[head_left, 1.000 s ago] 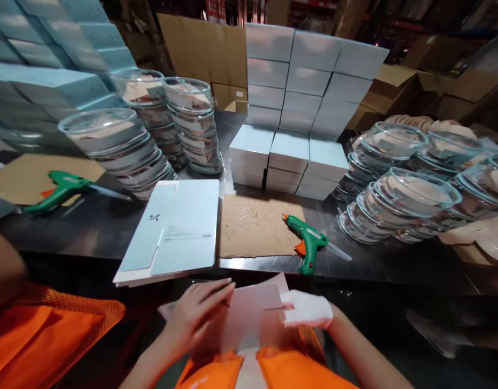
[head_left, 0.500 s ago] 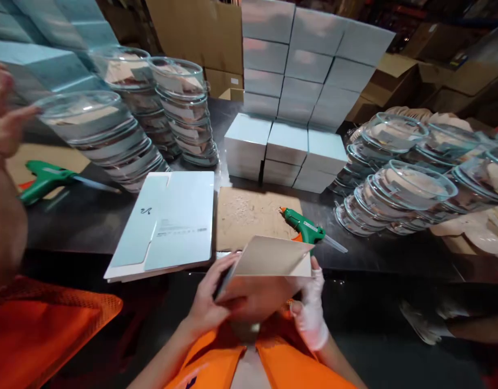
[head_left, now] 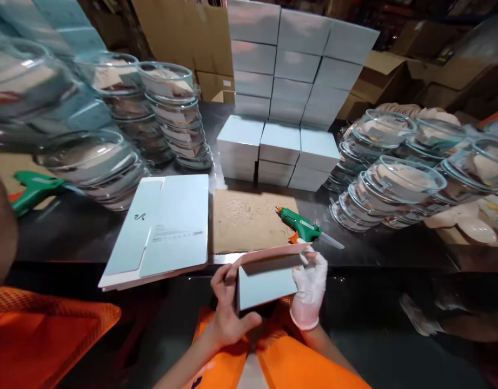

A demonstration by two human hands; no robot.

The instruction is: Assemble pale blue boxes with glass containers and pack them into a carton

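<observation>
Both my hands hold a pale blue carton, partly folded into a box shape, just in front of my chest and below the table's front edge. My bare left hand grips its left side with the thumb on the front face. My right hand, in a white glove, grips its right end. A stack of flat pale blue cartons lies on the table to the left. A green glue gun rests beside a brown cardboard pad straight ahead.
Finished pale blue boxes are stacked at the back. Stacks of glass bowls stand left and right. A co-worker in orange at the left lifts a blurred glass bowl. A second green glue gun lies far left.
The flat carton in my hands has been raised and folded open into a box shape. At the left, the co-worker has lifted a glass bowl off the stack.
</observation>
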